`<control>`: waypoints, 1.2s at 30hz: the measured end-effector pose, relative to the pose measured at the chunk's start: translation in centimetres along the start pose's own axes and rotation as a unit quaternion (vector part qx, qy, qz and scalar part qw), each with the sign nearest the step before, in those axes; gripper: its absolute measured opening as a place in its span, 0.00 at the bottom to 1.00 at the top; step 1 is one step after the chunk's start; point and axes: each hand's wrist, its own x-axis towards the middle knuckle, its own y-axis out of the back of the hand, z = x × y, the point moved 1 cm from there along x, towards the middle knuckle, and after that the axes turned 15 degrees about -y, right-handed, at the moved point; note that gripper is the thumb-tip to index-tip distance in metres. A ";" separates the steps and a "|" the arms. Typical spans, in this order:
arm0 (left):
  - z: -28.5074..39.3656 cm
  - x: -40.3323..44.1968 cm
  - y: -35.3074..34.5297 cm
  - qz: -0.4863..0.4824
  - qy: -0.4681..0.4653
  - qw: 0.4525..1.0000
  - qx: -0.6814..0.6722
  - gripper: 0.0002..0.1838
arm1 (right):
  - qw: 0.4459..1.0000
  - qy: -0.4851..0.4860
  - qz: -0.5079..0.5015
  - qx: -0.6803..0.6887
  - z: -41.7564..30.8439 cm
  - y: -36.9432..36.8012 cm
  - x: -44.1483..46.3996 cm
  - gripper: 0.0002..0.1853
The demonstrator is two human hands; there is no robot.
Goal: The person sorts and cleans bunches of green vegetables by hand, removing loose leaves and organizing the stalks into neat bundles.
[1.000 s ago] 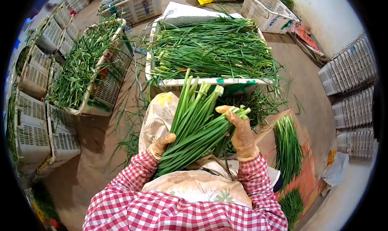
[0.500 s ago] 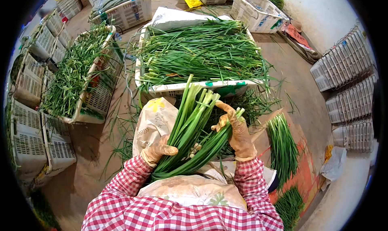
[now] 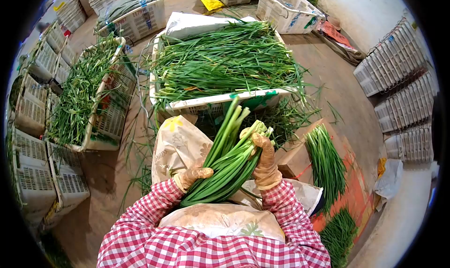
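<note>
A bunch of long green garlic chives lies above my lap, pale stem ends pointing up and away from me. My left hand, in a tan glove, is closed round its lower left side, thumb across the stalks. At the upper right my gloved right hand has its fingers wrapped about the stem ends. A few thicker stalks stick out apart at the upper left of the bunch. Just beyond, a white crate is heaped with loose chives.
Tied-looking chives lie on a board at my right, with another bunch nearer me. A second crate of greens stands at left. Stacked crates line the right wall. Loose leaves litter the floor.
My right hand has moved left and inward, bringing its stalks against the rest of the bunch. The two parts that stood apart now lie mostly together. My left hand stays closed.
</note>
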 end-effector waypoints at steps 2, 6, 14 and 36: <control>-1.1 -0.1 0.4 -0.026 0.036 0.995 -0.087 0.44 | 0.999 0.015 0.000 0.048 0.4 0.2 -0.1 0.23; -1.3 -0.7 0.7 -0.032 0.082 0.988 -0.125 0.43 | 0.998 -0.009 -0.003 0.055 0.7 1.4 -0.3 0.21; 0.3 -1.7 -1.7 0.037 0.068 0.996 -0.048 0.46 | 0.859 0.234 0.135 -0.436 -10.7 0.2 -1.7 0.17; -2.5 -1.8 3.0 -0.050 0.073 0.993 -0.074 0.52 | 0.469 0.388 0.078 -0.790 -13.6 -1.5 -0.6 0.06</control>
